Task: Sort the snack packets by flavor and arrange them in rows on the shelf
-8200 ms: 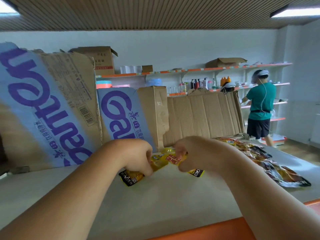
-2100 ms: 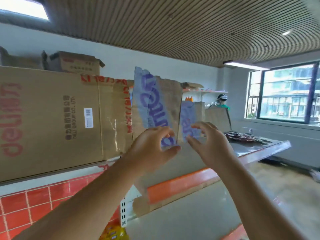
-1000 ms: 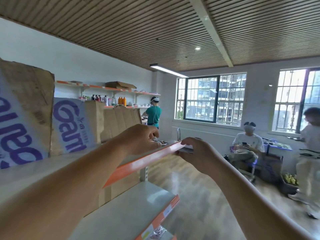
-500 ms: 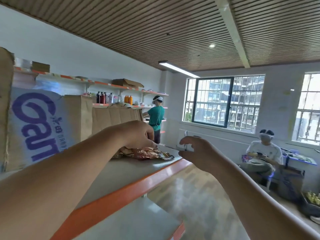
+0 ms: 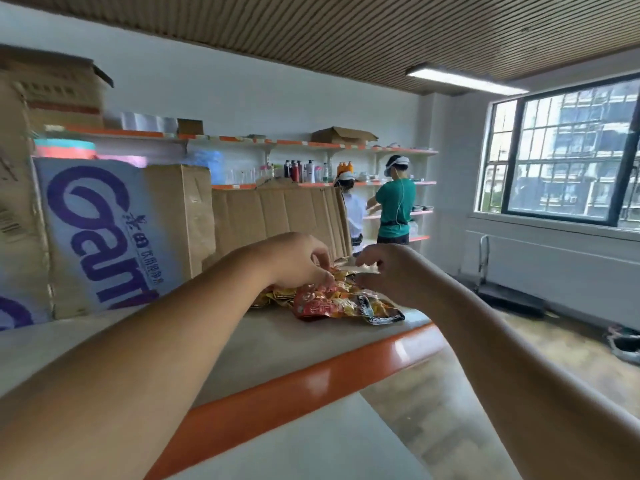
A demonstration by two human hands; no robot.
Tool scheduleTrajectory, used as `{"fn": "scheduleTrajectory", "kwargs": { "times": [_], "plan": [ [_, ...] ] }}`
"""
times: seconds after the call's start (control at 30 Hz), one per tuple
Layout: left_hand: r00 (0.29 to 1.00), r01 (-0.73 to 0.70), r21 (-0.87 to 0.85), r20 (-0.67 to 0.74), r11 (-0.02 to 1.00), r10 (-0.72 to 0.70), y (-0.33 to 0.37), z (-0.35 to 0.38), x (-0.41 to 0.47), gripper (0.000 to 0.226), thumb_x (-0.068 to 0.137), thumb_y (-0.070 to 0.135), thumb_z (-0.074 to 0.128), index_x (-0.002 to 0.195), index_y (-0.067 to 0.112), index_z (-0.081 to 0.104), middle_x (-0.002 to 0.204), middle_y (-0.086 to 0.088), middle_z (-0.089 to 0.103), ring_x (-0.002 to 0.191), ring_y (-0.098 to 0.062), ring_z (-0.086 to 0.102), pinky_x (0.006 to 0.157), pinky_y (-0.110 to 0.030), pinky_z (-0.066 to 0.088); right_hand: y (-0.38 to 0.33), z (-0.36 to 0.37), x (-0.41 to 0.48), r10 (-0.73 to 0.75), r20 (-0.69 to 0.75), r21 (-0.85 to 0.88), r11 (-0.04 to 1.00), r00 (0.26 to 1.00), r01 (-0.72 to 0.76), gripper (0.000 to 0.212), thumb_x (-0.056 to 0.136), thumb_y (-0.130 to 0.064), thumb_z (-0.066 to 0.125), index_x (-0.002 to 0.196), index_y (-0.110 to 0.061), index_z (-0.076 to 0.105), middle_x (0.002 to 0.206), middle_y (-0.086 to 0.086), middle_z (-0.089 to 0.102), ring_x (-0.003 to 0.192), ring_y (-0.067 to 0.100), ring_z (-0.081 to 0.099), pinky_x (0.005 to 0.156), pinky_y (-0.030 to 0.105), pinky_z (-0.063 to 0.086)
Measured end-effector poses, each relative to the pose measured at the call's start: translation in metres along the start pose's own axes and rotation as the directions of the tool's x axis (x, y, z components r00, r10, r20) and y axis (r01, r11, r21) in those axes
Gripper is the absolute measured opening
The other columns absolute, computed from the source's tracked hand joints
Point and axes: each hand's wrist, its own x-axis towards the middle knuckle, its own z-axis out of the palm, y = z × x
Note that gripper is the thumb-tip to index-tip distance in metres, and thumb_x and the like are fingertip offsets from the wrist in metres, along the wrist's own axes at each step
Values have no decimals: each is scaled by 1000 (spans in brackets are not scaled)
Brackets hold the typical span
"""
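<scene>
A loose pile of red, yellow and orange snack packets [image 5: 341, 303] lies near the right end of the top shelf board [image 5: 263, 344], which is grey with an orange front edge. My left hand [image 5: 294, 259] reaches over the pile from the left, its fingertips curled down onto the top packets and pinching one. My right hand [image 5: 388, 271] hovers at the pile's far right side with fingers and thumb curled toward each other. Whether it holds a packet is hidden by the hand itself.
Flattened cardboard boxes [image 5: 114, 233] stand along the back of the shelf. A lower shelf board [image 5: 322, 445] juts out below. Two people [image 5: 394, 206] work at wall shelves with bottles in the background. Windows are at right, with a floor cart [image 5: 509, 296] beneath.
The view has swung left and down toward the pile. My right hand moved in from the open air to the packets, and my left hand stayed on the pile.
</scene>
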Motion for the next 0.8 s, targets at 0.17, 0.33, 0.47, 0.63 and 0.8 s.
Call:
{"fn": "scheduleTrajectory", "kwargs": {
  "times": [0.17,0.33,0.47,0.63,0.8],
  "plan": [
    [979,173,7,-112,985,-171,-16,13,6,17,86,55,74,92,40,71,93,20,68,84,0,64,66,-26,47,10,13,33,-194,169,-8,980,966,198,40,79,-52,79,114,-38,66,109,-17,65,87,3,62,72,28,54],
    [944,299,43,-161,953,-289,-37,19,-4,9,84,58,73,84,51,67,91,23,68,85,3,61,65,-24,40,-8,18,37,-302,435,-90,923,848,374,55,74,-54,81,121,-33,64,111,-13,65,95,11,62,84,35,56],
    [947,319,41,-60,947,-316,-36,16,-8,8,83,56,70,81,61,64,93,23,68,85,4,61,67,-23,41,-24,26,37,-337,414,-159,888,846,431,31,80,-52,78,98,-30,66,93,-6,67,83,17,64,71,30,53],
    [934,329,90,116,940,-338,-27,14,-13,12,93,37,70,101,45,71,79,28,61,78,3,57,64,-14,37,-42,37,52,-338,388,-54,920,857,387,30,86,-52,71,84,-23,65,75,-2,60,60,11,51,50,21,37],
    [916,335,193,163,922,-366,-14,19,-15,45,93,67,59,126,39,67,92,20,55,97,-10,57,89,-28,47,-31,21,83,-239,466,-145,929,852,341,32,88,-42,74,112,-22,65,117,-1,64,104,21,62,86,34,53]
  ]
}}
